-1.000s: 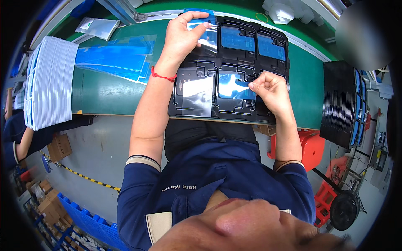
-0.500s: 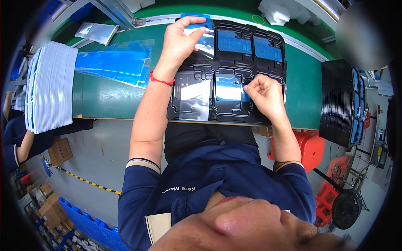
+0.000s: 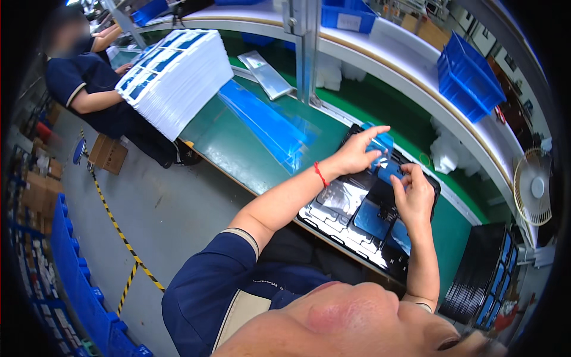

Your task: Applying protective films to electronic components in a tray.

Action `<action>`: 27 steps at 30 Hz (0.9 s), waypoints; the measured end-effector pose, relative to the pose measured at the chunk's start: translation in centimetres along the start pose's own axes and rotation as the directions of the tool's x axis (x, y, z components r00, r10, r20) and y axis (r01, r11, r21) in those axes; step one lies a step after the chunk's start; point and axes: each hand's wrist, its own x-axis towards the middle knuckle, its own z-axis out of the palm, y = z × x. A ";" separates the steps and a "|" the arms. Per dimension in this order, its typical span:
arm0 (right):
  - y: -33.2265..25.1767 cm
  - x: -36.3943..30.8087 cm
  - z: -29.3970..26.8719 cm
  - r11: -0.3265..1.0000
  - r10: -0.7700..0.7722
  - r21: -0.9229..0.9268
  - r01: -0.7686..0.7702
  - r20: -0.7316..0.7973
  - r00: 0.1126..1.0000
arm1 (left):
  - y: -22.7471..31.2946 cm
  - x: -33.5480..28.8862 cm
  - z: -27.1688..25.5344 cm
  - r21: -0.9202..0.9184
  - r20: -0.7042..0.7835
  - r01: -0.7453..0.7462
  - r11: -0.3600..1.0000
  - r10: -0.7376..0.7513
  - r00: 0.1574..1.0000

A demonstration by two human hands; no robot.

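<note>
A black compartment tray (image 3: 389,262) lies on the green work surface, with flat blue-filmed panels in several pockets. One such panel (image 3: 372,220) sits in the near row. Clear shiny film (image 3: 342,196) covers the pocket at its left. Over the tray's far left part, my left hand (image 3: 357,153), a red cord at its wrist, holds blue film (image 3: 382,143) between thumb and forefinger. My right hand (image 3: 414,190) hangs over the far row, thumb and forefinger bent together beside a blue panel (image 3: 389,171). Whatever lies between its fingertips is too small to make out.
Loose blue sheets (image 3: 262,122) lie left of the tray, before a tall stack of white trays (image 3: 184,89). Stacked black trays (image 3: 476,273) stand at the right. A metal post (image 3: 306,53) and a shelf with blue bins (image 3: 470,77) rise behind. A co-worker (image 3: 83,77) stands far left.
The view has swung left and tilted, showing the co-worker and the shelf. My right hand has gone from the near-row middle panel to the far row. My left hand stays with the film.
</note>
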 end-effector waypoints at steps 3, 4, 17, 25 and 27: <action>0.8 3.2 2.6 0.991 -0.134 0.001 0.135 -0.111 0.985 | 0.3 0.1 -0.1 -0.030 0.059 -0.082 0.996 0.083 0.995; 1.3 3.9 3.5 0.989 -0.145 0.024 0.149 -0.128 0.981 | 0.4 0.1 0.0 -0.070 0.087 -0.048 0.996 0.054 0.995; 4.6 3.1 5.7 0.928 -0.061 0.359 0.099 -0.116 0.991 | -0.6 0.2 0.5 -0.063 0.067 -0.062 0.996 0.066 0.996; 5.4 2.9 6.1 0.841 0.081 0.541 -0.013 -0.102 0.992 | -2.7 0.6 -0.2 -0.006 0.149 0.051 0.999 -0.050 0.988; 5.6 3.0 5.8 0.858 0.045 0.513 0.026 -0.126 0.991 | -2.3 0.6 -0.1 0.037 0.109 0.079 0.996 -0.083 0.991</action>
